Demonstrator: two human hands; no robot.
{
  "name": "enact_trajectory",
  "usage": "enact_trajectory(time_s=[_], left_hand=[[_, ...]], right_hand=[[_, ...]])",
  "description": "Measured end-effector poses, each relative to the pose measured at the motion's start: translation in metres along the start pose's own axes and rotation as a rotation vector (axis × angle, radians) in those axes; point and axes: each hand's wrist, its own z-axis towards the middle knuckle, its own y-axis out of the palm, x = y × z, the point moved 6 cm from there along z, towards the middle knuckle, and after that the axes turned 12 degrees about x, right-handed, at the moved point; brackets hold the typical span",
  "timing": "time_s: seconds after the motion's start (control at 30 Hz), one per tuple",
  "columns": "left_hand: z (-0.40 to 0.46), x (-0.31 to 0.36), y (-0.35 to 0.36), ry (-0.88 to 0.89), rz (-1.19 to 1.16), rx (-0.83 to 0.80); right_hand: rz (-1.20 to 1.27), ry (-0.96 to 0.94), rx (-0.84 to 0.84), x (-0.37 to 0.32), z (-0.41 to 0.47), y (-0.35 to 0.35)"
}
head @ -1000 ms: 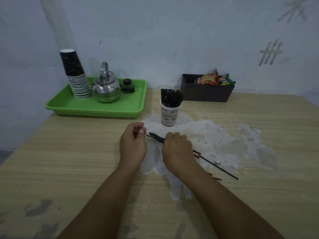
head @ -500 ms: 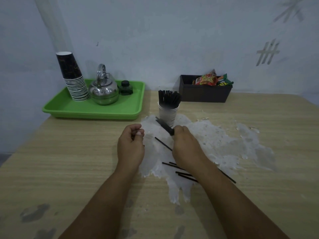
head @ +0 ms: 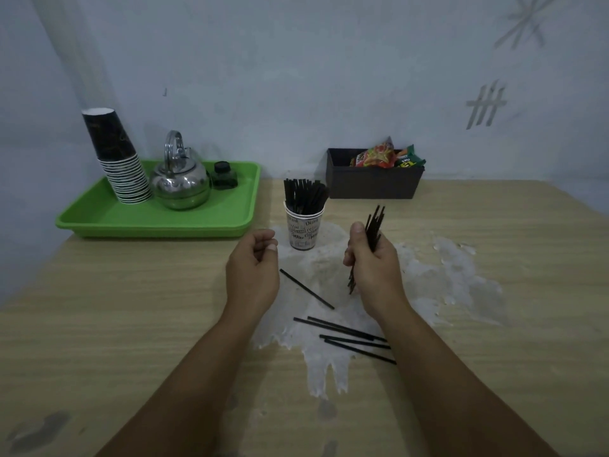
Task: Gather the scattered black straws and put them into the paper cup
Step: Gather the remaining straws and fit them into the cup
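Right hand [head: 370, 262] grips a bundle of straws [head: 374, 225], upright; paper cup [head: 304, 230] just left of it. Left hand [head: 255, 258] loosely curled, holding nothing. Next, I'd say: drop the bundle in, loose straws [head: 349, 338] below wait

one kettle [head: 180, 184], one tray [head: 99, 214], two hands [head: 252, 275]

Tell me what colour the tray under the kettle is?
Bright green tray, seen clearly in the head view, under the shiny kettle.
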Motion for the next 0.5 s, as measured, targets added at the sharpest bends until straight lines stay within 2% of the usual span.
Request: enact_trajectory(time_s=[0.17,0.33,0.5], left_hand=[[0.013,0.003,0.011,-0.033,-0.041,0.009],[0.020,0.004,0.020,-0.074,-0.068,0.000],[0.023,0.004,0.026,-0.087,-0.075,0.005]], right_hand=[[0.063,-0.014,-0.036,0.002,-0.001,0.003],[0.067,-0.108,-0.042,-0.007,0.000,0.006],[0.094,-0.064,-0.041,-0.006,0.003,0.014]])
